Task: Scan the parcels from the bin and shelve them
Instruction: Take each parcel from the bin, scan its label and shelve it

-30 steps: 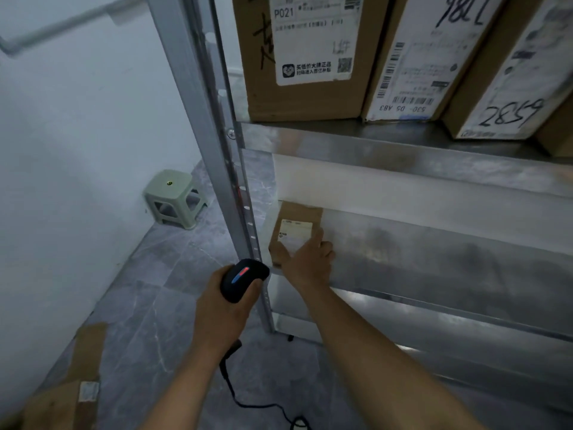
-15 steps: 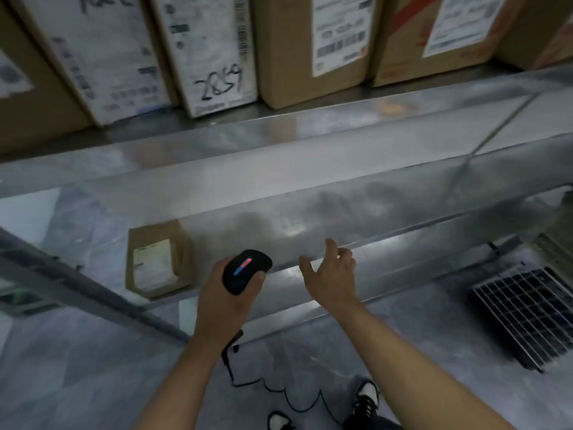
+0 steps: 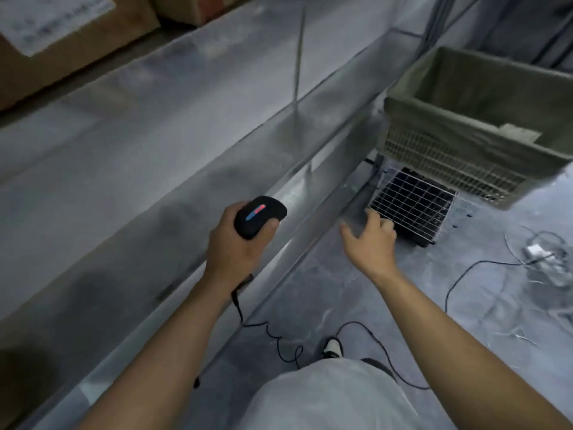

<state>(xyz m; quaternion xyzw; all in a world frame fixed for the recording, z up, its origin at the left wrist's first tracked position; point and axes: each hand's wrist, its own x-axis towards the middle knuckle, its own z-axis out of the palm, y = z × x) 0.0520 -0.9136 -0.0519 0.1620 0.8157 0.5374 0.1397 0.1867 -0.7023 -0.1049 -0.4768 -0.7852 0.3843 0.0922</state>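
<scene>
Left hand grips the scanner; right hand hangs empty, fingers loosely spread, well short of the bin. We see one parcel inside it. Risk, in our judgement: the scanner cable trails by the foot and could snag.

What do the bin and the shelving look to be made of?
The bin: apparently metal wire mesh, gridded side showing, lined with olive fabric folded over the rim. The shelving: likely galvanised or bare steel sheet, grey with a dull, mottled sheen.
</scene>
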